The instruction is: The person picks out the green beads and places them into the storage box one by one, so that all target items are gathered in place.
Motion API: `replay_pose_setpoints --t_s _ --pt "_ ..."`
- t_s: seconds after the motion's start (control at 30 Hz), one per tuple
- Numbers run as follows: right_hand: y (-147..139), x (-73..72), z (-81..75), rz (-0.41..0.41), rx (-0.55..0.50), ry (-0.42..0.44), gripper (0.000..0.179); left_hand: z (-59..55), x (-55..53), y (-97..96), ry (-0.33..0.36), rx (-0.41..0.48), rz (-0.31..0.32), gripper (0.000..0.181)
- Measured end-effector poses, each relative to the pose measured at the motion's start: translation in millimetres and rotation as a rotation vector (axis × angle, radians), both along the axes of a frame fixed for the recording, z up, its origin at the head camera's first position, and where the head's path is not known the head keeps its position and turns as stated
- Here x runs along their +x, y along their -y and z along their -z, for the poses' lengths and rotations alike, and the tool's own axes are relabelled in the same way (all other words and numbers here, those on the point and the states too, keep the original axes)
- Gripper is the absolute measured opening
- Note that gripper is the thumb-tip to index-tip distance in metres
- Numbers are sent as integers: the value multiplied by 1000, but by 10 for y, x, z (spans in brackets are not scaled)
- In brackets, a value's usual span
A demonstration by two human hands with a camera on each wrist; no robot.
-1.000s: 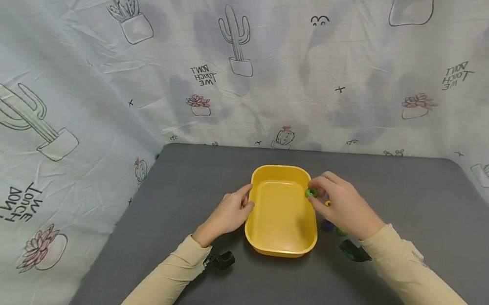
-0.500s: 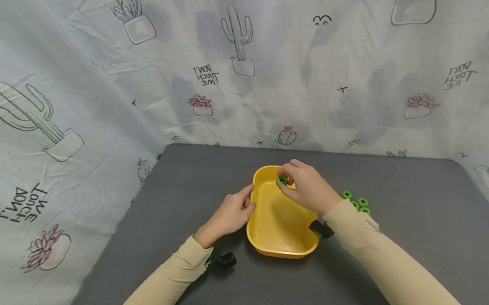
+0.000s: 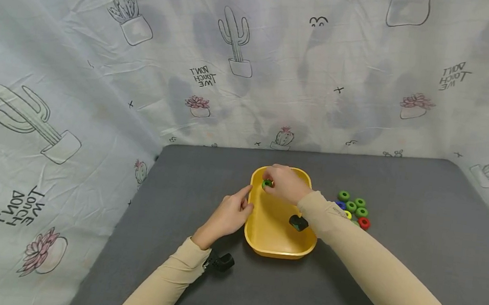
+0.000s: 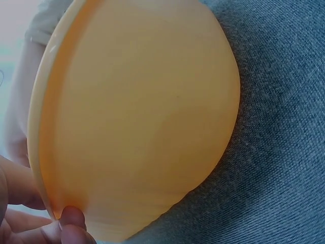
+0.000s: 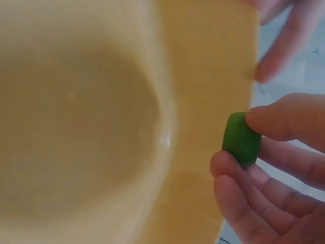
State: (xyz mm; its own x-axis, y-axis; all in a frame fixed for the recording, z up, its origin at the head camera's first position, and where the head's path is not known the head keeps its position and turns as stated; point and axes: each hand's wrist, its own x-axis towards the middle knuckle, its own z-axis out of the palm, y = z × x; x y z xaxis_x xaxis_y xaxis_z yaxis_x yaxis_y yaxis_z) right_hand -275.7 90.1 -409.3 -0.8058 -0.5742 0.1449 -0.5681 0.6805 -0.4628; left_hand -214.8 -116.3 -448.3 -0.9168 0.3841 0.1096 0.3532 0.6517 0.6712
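A small green ring with smooth sides [image 5: 239, 142] has just been carried by the right hand [image 3: 286, 183] across the yellow plastic tray with round corners [image 3: 279, 253]. A second ago it was held at the tray's two o'clock edge; now it is held inside the rim's outline, at eleven o'clock. It is pinched between thumb and fingertips, with no gap left around it. It has been taken well away from the others but not let go, so this bit of work looks unfinished. The tray's rim is pinched at nine o'clock by the left hand [image 3: 230, 213], thumb inside, fingertips outside; that hand has hardly been moved. At three o'clock, on the grey cloth-topped table [image 3: 424, 214], more of the ring pile has been uncovered: the loose green rings [image 3: 343, 198], one red ring [image 3: 361, 226], one blue ring [image 3: 339, 204] and one yellow ring [image 3: 347, 215]. The pile's near side is partly covered by the beige right sleeve [image 3: 367, 252], so the rings cannot be counted. Some of the tray's floor is hidden under the right hand. Whether the tray is touched by the held ring cannot be told, and the right wrist view is blurry.
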Motion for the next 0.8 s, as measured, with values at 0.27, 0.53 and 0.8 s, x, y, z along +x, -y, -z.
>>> replay_pose_setpoints --t_s 0.27,0.53,0.8 --pt "147 -112 140 -8 90 88 18 -9 -4 17 5 5 9 51" --pt "175 -124 204 -13 113 85 18 2 -11 10 5 8 10 50" --pt "173 -118 230 -23 102 70 14 0 -7 9 15 10 -2 51"
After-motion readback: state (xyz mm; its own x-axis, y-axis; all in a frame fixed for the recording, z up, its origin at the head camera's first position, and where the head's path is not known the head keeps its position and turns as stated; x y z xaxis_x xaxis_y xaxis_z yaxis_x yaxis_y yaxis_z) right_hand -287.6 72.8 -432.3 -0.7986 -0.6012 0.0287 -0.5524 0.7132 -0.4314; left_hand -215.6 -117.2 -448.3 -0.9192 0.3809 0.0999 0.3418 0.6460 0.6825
